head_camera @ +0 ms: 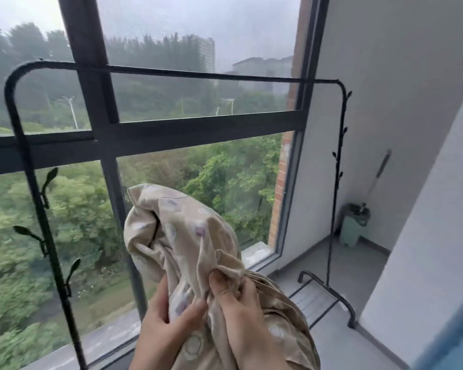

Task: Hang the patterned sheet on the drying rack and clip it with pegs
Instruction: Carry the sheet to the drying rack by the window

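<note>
The patterned sheet (182, 236) is beige with pale round and purple motifs, bunched up in front of me below the rack's top bar. My left hand (169, 321) grips a fold from the left. My right hand (238, 311) pinches a gathered ridge of the cloth just beside it. The black drying rack (198, 74) stands in front of the window, its top bar bare and well above the sheet. Its posts carry small leaf-shaped hooks. No pegs are visible.
A large dark-framed window (171, 132) fills the view behind the rack. The rack's base shelf (316, 300) lies low on the right. A green bucket (354, 224) with a mop handle stands in the far right corner by the white wall.
</note>
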Tool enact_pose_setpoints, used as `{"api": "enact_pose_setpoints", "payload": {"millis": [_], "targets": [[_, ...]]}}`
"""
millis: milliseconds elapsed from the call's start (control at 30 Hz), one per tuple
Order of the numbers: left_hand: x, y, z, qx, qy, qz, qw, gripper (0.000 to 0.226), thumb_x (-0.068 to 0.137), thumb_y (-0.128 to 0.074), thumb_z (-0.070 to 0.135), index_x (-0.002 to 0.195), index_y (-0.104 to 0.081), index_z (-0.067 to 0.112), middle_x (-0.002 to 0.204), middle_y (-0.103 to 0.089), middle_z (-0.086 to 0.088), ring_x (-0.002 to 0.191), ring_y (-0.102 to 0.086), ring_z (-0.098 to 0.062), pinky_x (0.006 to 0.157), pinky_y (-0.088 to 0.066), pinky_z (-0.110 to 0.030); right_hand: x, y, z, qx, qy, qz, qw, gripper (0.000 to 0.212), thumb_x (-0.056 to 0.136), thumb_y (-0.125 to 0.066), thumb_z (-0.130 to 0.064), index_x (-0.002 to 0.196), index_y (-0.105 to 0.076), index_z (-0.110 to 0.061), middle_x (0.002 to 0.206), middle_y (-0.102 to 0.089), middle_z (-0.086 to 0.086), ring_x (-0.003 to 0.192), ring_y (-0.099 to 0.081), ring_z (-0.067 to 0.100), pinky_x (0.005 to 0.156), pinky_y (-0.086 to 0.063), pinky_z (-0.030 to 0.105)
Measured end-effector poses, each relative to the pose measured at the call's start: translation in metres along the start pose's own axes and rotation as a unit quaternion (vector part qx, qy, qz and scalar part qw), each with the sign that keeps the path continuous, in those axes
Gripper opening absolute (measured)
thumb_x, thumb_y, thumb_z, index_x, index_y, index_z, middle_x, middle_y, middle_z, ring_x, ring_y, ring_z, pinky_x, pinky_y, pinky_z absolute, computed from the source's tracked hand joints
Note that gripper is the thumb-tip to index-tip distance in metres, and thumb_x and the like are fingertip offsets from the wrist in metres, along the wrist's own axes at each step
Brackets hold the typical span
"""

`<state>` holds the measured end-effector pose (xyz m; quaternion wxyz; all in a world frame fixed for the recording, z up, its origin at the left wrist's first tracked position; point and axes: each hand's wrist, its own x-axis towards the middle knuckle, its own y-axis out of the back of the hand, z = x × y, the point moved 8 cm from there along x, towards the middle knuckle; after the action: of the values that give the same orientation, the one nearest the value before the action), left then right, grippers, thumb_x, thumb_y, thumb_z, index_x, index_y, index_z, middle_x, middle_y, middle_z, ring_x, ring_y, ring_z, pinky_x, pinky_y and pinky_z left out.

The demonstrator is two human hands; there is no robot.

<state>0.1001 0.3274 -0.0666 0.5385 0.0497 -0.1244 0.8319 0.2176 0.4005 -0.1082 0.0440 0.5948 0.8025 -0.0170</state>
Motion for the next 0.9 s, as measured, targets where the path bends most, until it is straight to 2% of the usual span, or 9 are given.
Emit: {"api": "enact_pose_setpoints", "payload": {"millis": [100, 233, 300, 400, 467, 567, 633, 767, 900], "targets": [[0.027, -0.038, -0.031, -0.023, 0.008, -0.051, 0.998, 0.078, 0.050, -0.078, 0.032, 0.124, -0.059, 0.019, 0.114, -0.072, 0.009, 0.102, -0.067, -0.001, 0.071, -0.051, -0.010, 0.033, 0.037, 0.035, 0.058, -0.047, 0.042, 0.996, 0.093, 0.040, -0.073, -0.090, 0.112, -0.063, -0.033, 0.117, -0.067, -0.004, 0.116, -0.062, 0.015, 0.104, -0.046, 0.041], [0.061, -0.078, -0.080, -0.048, 0.064, -0.098, 0.992, 0.085, 0.049, -0.077, 0.036, 0.129, -0.058, 0.019, 0.118, -0.071, 0.004, 0.108, -0.066, -0.008, 0.073, -0.053, -0.015, 0.073, 0.080, 0.050, 0.147, -0.075, 0.042, 0.985, 0.071, 0.053, -0.084, -0.069, 0.106, -0.071, -0.022, 0.106, -0.075, 0.005, 0.102, -0.071, 0.023, 0.098, -0.051, 0.045], [0.083, -0.091, -0.102, -0.059, 0.083, -0.107, 0.989, 0.085, 0.048, -0.078, 0.034, 0.129, -0.057, 0.020, 0.119, -0.071, 0.006, 0.108, -0.066, -0.006, 0.074, -0.053, -0.014, 0.096, 0.093, 0.058, 0.171, -0.083, 0.022, 0.982, 0.081, 0.047, -0.086, -0.064, 0.109, -0.072, -0.014, 0.102, -0.076, 0.010, 0.098, -0.073, 0.026, 0.096, -0.052, 0.047], [0.113, -0.107, -0.136, -0.068, 0.113, -0.118, 0.984, 0.086, 0.048, -0.081, 0.032, 0.130, -0.056, 0.024, 0.122, -0.069, 0.008, 0.113, -0.064, -0.008, 0.077, -0.053, -0.017, 0.135, 0.110, 0.087, 0.152, -0.116, 0.028, 0.981, 0.102, 0.039, -0.086, -0.073, 0.120, -0.067, -0.014, 0.109, -0.074, 0.013, 0.104, -0.071, 0.028, 0.100, -0.050, 0.047], [0.132, -0.120, -0.160, -0.070, 0.135, -0.129, 0.980, 0.094, 0.047, -0.084, 0.033, 0.135, -0.053, 0.026, 0.126, -0.066, 0.006, 0.118, -0.061, -0.011, 0.085, -0.054, -0.023, 0.161, 0.126, 0.109, 0.137, -0.143, 0.046, 0.979, 0.098, 0.047, -0.084, -0.073, 0.123, -0.065, -0.016, 0.114, -0.073, 0.013, 0.107, -0.069, 0.029, 0.102, -0.048, 0.048], [0.153, -0.143, -0.188, -0.074, 0.160, -0.145, 0.973, 0.111, 0.044, -0.092, 0.048, 0.143, -0.045, 0.027, 0.135, -0.061, 0.003, 0.126, -0.056, -0.017, 0.105, -0.045, -0.044, 0.190, 0.151, 0.141, 0.146, -0.185, 0.066, 0.970, 0.089, 0.056, -0.082, -0.072, 0.128, -0.061, -0.024, 0.120, -0.071, 0.008, 0.112, -0.067, 0.030, 0.104, -0.046, 0.047], [0.162, -0.161, -0.205, -0.073, 0.177, -0.158, 0.969, 0.107, 0.049, -0.090, 0.047, 0.144, -0.044, 0.027, 0.136, -0.060, 0.000, 0.127, -0.055, -0.020, 0.108, -0.040, -0.050, 0.202, 0.169, 0.158, 0.154, -0.204, 0.076, 0.964, 0.086, 0.058, -0.081, -0.072, 0.129, -0.060, -0.028, 0.121, -0.070, 0.006, 0.113, -0.066, 0.029, 0.105, -0.045, 0.047], [0.181, -0.196, -0.236, -0.060, 0.201, -0.179, 0.961, 0.093, 0.054, -0.086, 0.035, 0.139, -0.050, 0.026, 0.132, -0.063, -0.004, 0.123, -0.058, -0.023, 0.103, -0.044, -0.046, 0.224, 0.206, 0.189, 0.148, -0.254, 0.104, 0.950, 0.091, 0.056, -0.079, -0.075, 0.129, -0.059, -0.026, 0.120, -0.070, 0.008, 0.112, -0.067, 0.030, 0.105, -0.046, 0.048], [0.205, -0.236, -0.273, -0.058, 0.237, -0.188, 0.951, 0.096, 0.053, -0.084, 0.030, 0.141, -0.046, 0.026, 0.133, -0.062, -0.003, 0.120, -0.061, -0.022, 0.096, -0.050, -0.039, 0.257, 0.251, 0.219, 0.117, -0.286, 0.099, 0.946, 0.095, 0.053, -0.066, -0.090, 0.128, -0.060, -0.032, 0.125, -0.068, 0.000, 0.117, -0.064, 0.023, 0.107, -0.043, 0.046]]}}
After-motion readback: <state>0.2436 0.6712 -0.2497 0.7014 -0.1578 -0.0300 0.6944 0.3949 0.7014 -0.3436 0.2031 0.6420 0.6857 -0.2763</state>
